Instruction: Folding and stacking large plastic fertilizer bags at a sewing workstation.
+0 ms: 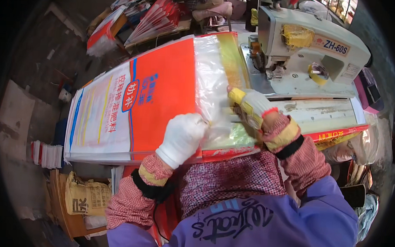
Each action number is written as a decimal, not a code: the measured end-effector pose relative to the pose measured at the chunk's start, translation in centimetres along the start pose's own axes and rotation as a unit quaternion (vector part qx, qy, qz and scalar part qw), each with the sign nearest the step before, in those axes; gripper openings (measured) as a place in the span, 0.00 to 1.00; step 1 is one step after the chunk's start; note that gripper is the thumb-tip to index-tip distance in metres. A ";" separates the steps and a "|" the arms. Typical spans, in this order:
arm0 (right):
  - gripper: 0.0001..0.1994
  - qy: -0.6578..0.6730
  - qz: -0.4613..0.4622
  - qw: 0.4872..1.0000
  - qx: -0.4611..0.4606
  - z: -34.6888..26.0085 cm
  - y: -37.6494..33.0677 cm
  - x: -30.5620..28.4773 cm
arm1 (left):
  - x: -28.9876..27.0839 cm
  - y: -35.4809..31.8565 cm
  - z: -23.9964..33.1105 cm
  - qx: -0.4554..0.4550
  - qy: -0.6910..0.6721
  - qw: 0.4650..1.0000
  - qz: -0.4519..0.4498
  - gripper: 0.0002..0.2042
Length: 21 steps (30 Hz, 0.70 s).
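A stack of flat printed sacks [164, 74] in orange-red and white lies before me, with a clear plastic liner [207, 63] showing at the top one's right end. My left hand [181, 138], in a white glove, is closed at the sack's near right corner and pinches the liner's edge. Across the liner, my right hand [252, 109] reaches in from the right in a white and yellow glove. One of its yellow-wrapped fingers is stretched out; the others are partly hidden and blurred. The liner between the two hands is crumpled and smeared by motion.
A pale sewing machine [309, 49] stands at the far right, its needle area beside the stack. Red and white sacks [155, 22] lie fanned out at the back. A yellowish woven bag [88, 193] sits at the lower left, and a purple box [368, 90] at the right.
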State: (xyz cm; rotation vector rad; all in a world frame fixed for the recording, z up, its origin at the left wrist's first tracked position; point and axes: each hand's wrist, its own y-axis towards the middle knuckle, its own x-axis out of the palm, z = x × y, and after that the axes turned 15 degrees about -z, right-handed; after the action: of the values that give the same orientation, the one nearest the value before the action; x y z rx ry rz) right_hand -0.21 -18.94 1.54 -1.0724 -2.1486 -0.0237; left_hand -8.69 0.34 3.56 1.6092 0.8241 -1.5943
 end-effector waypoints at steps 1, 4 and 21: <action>0.13 -0.043 0.006 0.999 0.008 0.1 0.7 0.5 | 0.0 -0.4 0.2 0.025 0.009 1.000 -0.008 0.03; 0.14 -0.217 -0.016 0.976 0.025 0.3 3.1 0.0 | 0.3 -1.0 -0.1 0.054 -0.138 0.989 -0.028 0.04; 0.09 -0.852 0.177 0.481 -0.112 -1.7 1.9 6.2 | -7.0 -4.2 -6.1 -0.169 -0.563 0.754 0.294 0.03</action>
State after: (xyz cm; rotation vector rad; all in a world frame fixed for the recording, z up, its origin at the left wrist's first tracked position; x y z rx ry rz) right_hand -0.29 -13.93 6.01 -2.1343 -3.4152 1.7286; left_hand -9.21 8.03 10.23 0.3420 -0.0864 -1.4456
